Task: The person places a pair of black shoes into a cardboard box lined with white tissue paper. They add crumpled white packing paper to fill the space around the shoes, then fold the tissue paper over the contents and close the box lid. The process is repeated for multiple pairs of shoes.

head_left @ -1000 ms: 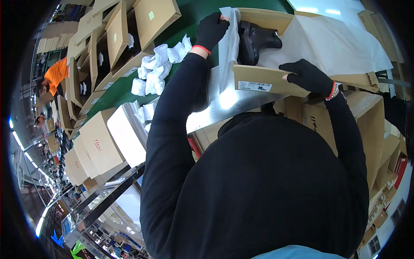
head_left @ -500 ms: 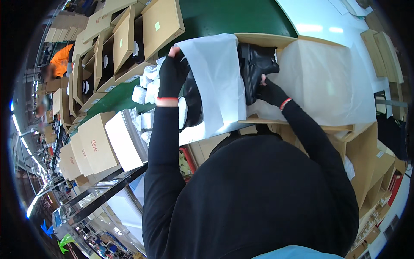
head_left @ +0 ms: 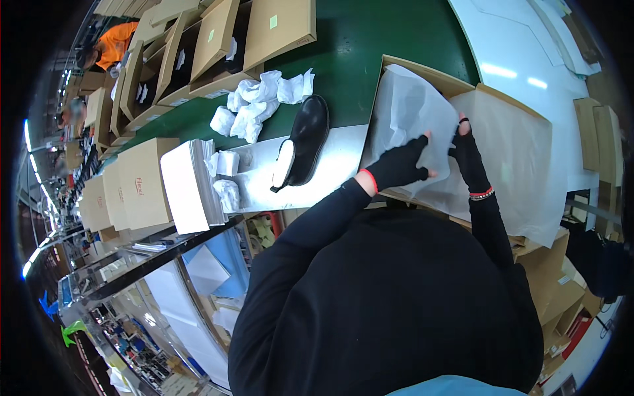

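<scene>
A sheet of white tissue paper (head_left: 413,105) lies over the inside of an open cardboard box (head_left: 429,77). My left hand (head_left: 399,162), in a black fingerless glove, rests on this sheet with its fingers spread. My right hand (head_left: 469,158), gloved the same way, is at the sheet's right edge, thumb raised apart from the fingers. Whatever lies under the paper is hidden. To the left, one black boot (head_left: 310,142) lies on its side on a metal plate (head_left: 340,148), apart from both hands.
Crumpled white paper wads (head_left: 257,102) sit left of the boot. A stack of white sheets (head_left: 191,188) stands near brown boxes (head_left: 142,185). More open boxes (head_left: 224,39) line the green table (head_left: 370,33). Tissue also covers the box lid (head_left: 508,145). A person in orange (head_left: 117,45) is far left.
The boot held at my right hand is out of sight. The tissue has moved from over the left boot into the box, and my left hand has come right onto it.
</scene>
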A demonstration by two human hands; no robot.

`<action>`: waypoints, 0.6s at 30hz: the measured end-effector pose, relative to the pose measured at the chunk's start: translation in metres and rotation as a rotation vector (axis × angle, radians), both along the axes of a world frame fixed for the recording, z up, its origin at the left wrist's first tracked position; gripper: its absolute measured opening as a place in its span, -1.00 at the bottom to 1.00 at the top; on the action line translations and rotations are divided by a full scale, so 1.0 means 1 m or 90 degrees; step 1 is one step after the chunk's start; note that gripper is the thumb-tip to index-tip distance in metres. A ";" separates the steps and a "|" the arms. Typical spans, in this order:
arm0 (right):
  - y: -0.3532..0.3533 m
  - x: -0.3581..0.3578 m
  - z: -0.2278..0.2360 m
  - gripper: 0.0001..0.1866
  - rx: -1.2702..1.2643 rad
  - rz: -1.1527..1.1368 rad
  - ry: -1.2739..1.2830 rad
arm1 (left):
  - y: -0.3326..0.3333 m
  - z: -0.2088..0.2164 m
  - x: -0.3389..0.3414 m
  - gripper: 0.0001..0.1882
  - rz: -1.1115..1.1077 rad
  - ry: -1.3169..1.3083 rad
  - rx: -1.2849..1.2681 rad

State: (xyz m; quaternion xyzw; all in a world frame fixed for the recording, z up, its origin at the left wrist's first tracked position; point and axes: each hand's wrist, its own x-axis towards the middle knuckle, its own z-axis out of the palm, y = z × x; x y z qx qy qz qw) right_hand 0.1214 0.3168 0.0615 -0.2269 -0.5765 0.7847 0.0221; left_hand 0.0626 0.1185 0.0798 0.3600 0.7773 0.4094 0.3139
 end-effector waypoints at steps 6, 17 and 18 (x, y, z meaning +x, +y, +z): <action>0.080 -0.026 -0.034 -0.19 0.861 0.058 0.024 | -0.015 0.014 0.019 -0.20 -0.053 -0.092 0.080; -0.015 -0.020 0.023 -0.01 1.087 0.635 0.128 | -0.143 0.037 0.028 -0.80 0.181 -0.067 0.164; 0.011 -0.006 -0.024 -0.08 1.142 0.760 -0.135 | -0.162 0.054 0.014 -0.83 0.201 -0.064 0.113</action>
